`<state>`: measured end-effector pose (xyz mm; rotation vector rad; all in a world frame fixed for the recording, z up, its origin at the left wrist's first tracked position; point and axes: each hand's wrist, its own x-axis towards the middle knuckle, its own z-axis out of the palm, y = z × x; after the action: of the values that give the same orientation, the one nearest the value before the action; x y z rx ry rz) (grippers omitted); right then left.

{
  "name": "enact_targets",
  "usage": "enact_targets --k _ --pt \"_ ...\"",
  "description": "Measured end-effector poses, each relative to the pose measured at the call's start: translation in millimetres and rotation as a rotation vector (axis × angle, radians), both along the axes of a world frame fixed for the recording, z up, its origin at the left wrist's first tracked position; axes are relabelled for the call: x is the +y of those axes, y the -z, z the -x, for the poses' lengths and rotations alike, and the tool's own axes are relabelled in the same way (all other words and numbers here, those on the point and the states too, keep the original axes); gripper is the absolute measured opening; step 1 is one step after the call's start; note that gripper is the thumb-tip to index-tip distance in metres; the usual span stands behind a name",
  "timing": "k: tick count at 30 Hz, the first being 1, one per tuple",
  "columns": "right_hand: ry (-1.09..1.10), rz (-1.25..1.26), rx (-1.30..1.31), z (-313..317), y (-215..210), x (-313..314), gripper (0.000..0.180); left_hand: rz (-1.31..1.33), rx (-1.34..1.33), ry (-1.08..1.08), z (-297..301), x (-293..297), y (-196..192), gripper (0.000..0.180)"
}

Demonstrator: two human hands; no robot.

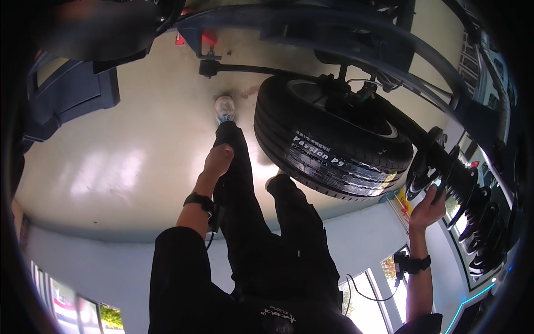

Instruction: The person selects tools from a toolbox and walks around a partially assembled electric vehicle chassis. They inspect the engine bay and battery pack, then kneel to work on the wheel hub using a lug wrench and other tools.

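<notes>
With the wheel [334, 139] as reference, the spring [473, 214] stands directly to its right, its near coils close to the tread. The right hand [427, 209] is located off the wheel's lower right, at the wheel end of the spring; its fingers are curled at a small dark part, but whether they grip it or merely rest against it cannot be told. The left hand [219, 160] is to the left of the wheel, well apart from it, in front of the leg [239, 167]; it is folded into a loose fist with nothing visible in it. The arm bar [250, 69] runs out to the upper left of the wheel, and the frame [311, 25] crosses above it. Caution: if the wheel turns or the spring shifts under load, fingers placed between coils and tread could be pinched. The cable [370, 299] from the right wrist unit [410, 265], below the wheel, could snag on a coil if the arm is raised into the spring. A foot positioned under the wheel's edge would be exposed should the assembly drop; the shoe [225, 108] stands to the wheel's left.
</notes>
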<state>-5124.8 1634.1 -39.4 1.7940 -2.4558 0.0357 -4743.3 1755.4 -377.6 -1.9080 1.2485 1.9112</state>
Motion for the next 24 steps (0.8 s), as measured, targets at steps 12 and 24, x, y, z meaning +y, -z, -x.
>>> enact_targets --k 12,24 --pt "-0.062 0.043 0.028 3.9 7.0 0.5 0.030 -0.028 0.057 -0.139 -25.3 26.0 40.3 0.016" --pt "0.038 0.009 -0.113 -11.2 1.1 -3.0 0.020 0.063 0.041 -0.308 -81.8 46.7 -39.2 0.011"
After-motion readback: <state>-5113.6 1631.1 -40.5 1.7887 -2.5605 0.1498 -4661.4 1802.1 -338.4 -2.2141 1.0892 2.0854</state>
